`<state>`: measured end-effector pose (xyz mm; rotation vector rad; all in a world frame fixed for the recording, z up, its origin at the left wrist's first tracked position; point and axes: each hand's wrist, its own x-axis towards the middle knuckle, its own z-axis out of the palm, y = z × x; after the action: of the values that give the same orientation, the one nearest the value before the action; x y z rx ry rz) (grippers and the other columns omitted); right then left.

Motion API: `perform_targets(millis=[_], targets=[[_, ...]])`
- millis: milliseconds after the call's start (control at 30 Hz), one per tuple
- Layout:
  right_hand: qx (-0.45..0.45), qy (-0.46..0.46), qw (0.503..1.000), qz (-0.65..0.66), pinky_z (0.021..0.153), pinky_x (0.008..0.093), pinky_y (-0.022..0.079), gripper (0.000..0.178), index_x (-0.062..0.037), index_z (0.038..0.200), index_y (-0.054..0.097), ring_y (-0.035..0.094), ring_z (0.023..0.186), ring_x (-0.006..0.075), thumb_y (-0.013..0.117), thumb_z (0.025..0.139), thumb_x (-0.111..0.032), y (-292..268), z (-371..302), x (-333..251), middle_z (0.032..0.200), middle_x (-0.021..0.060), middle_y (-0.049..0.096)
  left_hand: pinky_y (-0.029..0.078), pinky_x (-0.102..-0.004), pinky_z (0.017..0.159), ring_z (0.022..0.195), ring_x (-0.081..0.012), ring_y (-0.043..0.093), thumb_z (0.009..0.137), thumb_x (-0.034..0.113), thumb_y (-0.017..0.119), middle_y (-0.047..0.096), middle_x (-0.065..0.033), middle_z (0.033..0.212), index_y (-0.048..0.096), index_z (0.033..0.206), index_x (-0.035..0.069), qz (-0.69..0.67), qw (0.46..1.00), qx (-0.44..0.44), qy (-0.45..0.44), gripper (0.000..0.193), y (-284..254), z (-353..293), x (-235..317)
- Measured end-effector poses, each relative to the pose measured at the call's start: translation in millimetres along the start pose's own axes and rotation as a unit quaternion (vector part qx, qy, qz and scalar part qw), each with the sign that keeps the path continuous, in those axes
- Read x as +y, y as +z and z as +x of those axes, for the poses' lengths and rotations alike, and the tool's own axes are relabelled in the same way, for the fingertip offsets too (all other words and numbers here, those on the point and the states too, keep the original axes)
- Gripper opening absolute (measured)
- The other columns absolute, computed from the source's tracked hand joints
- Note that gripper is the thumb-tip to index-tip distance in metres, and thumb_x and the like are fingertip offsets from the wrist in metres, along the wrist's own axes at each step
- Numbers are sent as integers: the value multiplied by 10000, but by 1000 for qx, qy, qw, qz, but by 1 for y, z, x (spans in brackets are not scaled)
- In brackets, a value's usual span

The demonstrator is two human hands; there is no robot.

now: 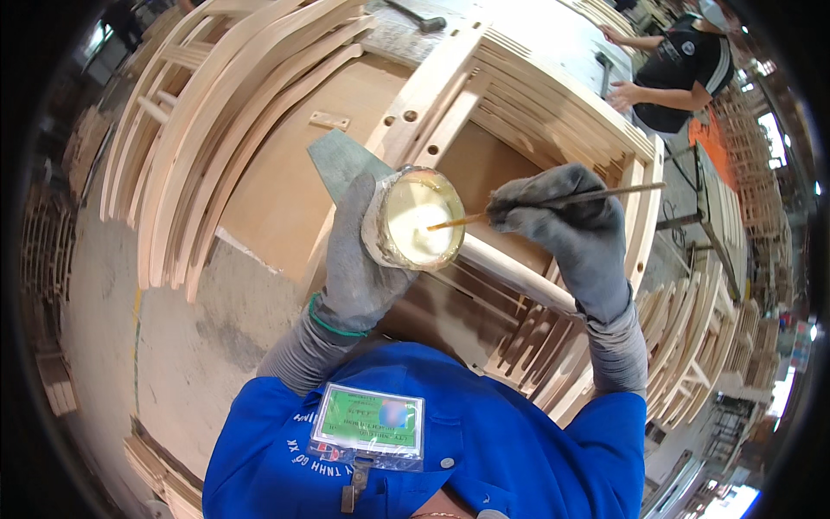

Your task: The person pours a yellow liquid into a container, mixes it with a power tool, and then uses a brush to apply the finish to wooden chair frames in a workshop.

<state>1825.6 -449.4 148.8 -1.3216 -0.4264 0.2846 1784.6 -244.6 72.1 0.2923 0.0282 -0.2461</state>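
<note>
My left hand [356, 251], in a grey glove, is wrapped round a round tub [378, 227] whose outside is crusted. Inside lies a creamy pale-yellow paste [427, 210] that looks like glue. A flat grey-green piece [344, 161] sticks out beyond the left hand beside the tub; how it is held is hidden. My right hand [566, 212], also gloved, pinches a thin stick [618, 192]. The stick's yellowed tip dips into the tub, and its other end points right. Below and beyond the tub is a pale wooden frame [454, 108] with round holes.
Curved wooden frames [225, 112] stand stacked at the left, above a brown board [290, 164]. More wooden parts [692, 346] are piled at the right. A hammer [422, 19] lies on the far table, and a co-worker [683, 73] stands at the far right, hands near another hammer [604, 71].
</note>
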Motion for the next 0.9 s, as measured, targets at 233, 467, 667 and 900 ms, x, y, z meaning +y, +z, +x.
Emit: perform_targets(millis=[233, 467, 667, 900], targets=[[151, 96, 955, 238, 776, 370, 564, 137, 21, 967, 529, 637, 899, 246, 570, 849, -35, -52, -64, 22, 939, 173, 624, 512, -384, 861, 1036, -238, 578, 953, 452, 314, 575, -114, 1134, 481, 1218, 37, 50, 991, 57, -107, 520, 24, 11, -56], [287, 79, 916, 268, 803, 366, 551, 179, 39, 1029, 507, 631, 887, 246, 539, 877, -51, -78, -121, 10, 957, 179, 611, 492, -488, 863, 1028, -296, 571, 923, 511, 347, 558, -120, 1152, 480, 1225, 102, 50, 973, 68, -216, 525, 29, 26, -113], [481, -139, 851, -159, 605, 275, 560, 178, 31, 896, 577, 636, 655, 159, 625, 855, -136, -164, -161, -36, 757, 105, 625, 478, -496, 884, 1062, -284, 547, 920, 525, 341, 531, -103, 1184, 465, 1238, 134, 73, 962, 67, -256, 520, 43, 33, -136], [410, -56, 856, -309, 570, 216, 475, 186, 3, 853, 605, 579, 615, 83, 688, 812, -158, -213, -147, -19, 734, 44, 632, 438, -503, 937, 1097, -283, 521, 917, 540, 329, 514, -94, 1206, 448, 1261, 139, 57, 965, 67, -246, 542, 39, 34, -136]])
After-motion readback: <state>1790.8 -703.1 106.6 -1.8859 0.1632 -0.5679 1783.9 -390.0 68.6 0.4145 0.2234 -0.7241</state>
